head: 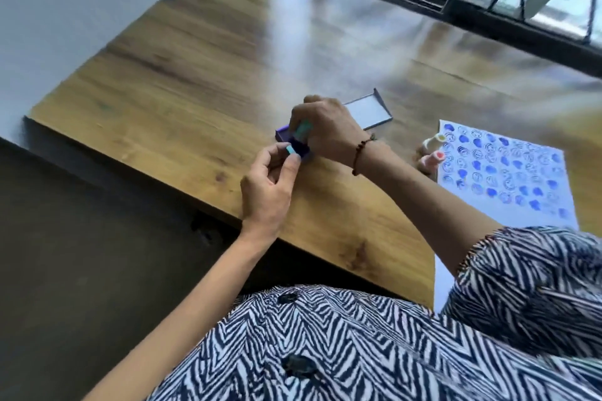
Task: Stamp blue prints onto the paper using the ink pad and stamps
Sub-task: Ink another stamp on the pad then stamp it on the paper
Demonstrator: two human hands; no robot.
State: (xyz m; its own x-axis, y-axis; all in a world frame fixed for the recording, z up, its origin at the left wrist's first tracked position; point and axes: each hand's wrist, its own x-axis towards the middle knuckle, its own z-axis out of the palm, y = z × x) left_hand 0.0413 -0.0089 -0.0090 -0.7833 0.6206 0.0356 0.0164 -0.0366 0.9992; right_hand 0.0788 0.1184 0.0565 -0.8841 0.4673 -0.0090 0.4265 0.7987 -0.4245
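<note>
**Both hands at the ink pad, stamped sheet to the right**

A purple ink pad [294, 143] sits open on the wooden bench [169, 81], near the bench's near-left edge. Only the tray's rim and left corner show; what lies inside is mostly covered by the hands and cannot be made out clearly. Its lid [369, 109] lies just beyond it to the far right, turned open side up, with a pale inner face and a purple raised edge; nothing shows inside it.

The right hand [325, 127] is curled over the tray, fingers bent around a teal stamp [302, 131] that points down into the ink pad. A dark beaded bracelet [360, 155] circles that wrist. The left hand [268, 187] is at the tray's near corner, thumb and forefinger pinching a small teal piece [290, 150] right beside the tray; whether this is a second stamp or a cap cannot be told.

To the right, well apart from the ink pad, a white paper [501, 172] lies on the bench, covered with rows of blue prints, some solid blobs and some ringed outlines. At the paper's left edge lie two more stamps: a whitish one with a yellow end [433, 141] and a pink one with a red end [431, 159], just beside each other, blurred.

The person wears a black-and-white zigzag shirt [358, 345].
</note>
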